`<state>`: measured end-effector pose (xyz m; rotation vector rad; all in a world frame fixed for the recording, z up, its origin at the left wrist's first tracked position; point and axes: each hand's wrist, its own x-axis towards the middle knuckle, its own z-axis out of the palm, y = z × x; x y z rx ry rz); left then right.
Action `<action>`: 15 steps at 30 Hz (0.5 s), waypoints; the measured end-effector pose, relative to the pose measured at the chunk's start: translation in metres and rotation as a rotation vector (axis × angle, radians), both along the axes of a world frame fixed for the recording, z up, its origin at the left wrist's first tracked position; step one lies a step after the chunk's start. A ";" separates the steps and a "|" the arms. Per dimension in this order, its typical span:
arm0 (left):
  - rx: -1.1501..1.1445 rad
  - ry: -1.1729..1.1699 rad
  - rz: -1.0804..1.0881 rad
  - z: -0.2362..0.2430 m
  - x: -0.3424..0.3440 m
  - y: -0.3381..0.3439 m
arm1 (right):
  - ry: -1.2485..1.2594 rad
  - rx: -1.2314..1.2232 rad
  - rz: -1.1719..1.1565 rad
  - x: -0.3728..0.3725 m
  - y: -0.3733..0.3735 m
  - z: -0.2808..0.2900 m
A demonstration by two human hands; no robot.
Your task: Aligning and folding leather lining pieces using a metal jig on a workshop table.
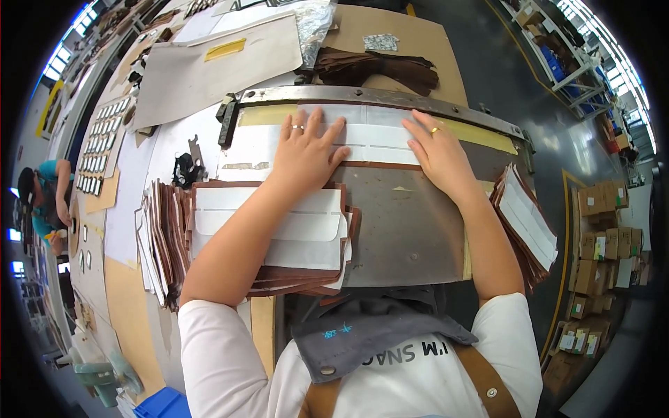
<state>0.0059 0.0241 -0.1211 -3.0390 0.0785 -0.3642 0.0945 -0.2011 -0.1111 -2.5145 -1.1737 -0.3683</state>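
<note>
White flat rectangular panel with a brown near edge (376, 137) is what's under both hands, lying crosswise by the far edge of a grey metal plate (411, 230) on the worktop. Left hand (309, 150) is palm down on its left part, fingers fanned wide, thumb out to the right. Right hand (439, 155) is on its right end, also palm down, fingers loosely spread and angled inward. Neither one's gripping anything. Can't tell exactly where the panel ends under the left palm.

Just past the fingertips, a long steel bar with screws (359, 93) runs along the plate's far edge, and a pale yellow strip (481, 135) sticks out on both sides below it. By the plate's near left corner, partly behind the left forearm, sits a pile of brown-edged white pieces (306, 226), with a bundle of similar ones standing on edge (164, 237) just beside it. Another slanted brown-and-white stack (526, 223) is at the plate's right edge.

Further out, beyond the bar, there's a dark brown folded heap of material (376, 70), plus a big greyish-beige sheet (230, 76) carrying a small yellow piece (225, 49).
</note>
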 end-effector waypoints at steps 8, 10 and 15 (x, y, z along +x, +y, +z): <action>-0.187 0.000 -0.067 0.008 -0.003 -0.004 | -0.045 -0.029 -0.003 -0.009 0.003 0.007; -0.200 -0.014 -0.071 0.005 -0.004 -0.006 | -0.067 -0.055 -0.005 -0.008 0.005 0.008; -0.164 -0.072 -0.052 0.002 -0.001 -0.006 | -0.038 -0.052 0.060 0.007 0.009 0.010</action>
